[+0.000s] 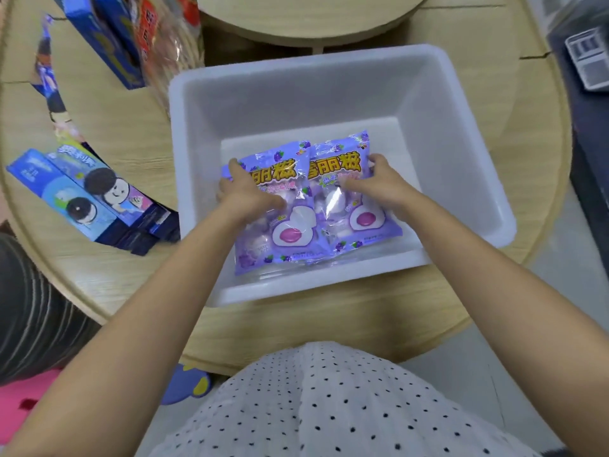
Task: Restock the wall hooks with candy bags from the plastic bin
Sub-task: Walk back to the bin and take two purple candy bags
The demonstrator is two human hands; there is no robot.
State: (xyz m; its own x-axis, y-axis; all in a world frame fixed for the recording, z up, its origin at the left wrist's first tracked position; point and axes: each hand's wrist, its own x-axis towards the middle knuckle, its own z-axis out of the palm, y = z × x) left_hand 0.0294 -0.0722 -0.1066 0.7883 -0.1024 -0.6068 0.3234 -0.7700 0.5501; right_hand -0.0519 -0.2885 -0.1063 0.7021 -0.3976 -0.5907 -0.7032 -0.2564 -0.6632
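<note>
A white plastic bin (461,153) stands on a round wooden table. Inside it lie two purple candy bags side by side, the left bag (280,239) and the right bag (362,222), each with yellow lettering and a picture of a white sweet with a pink centre. My left hand (247,192) grips the left bag at its upper left, fingers curled around the edge. My right hand (372,183) holds the right bag at its upper right, thumb on top. No wall hooks are in view.
The wooden table (329,324) carries blue cookie boxes (85,199) at the left and taller snack boxes (108,37) at the back left. A second round wooden tier (313,24) rises behind the bin. A dark unit (590,127) stands at the right.
</note>
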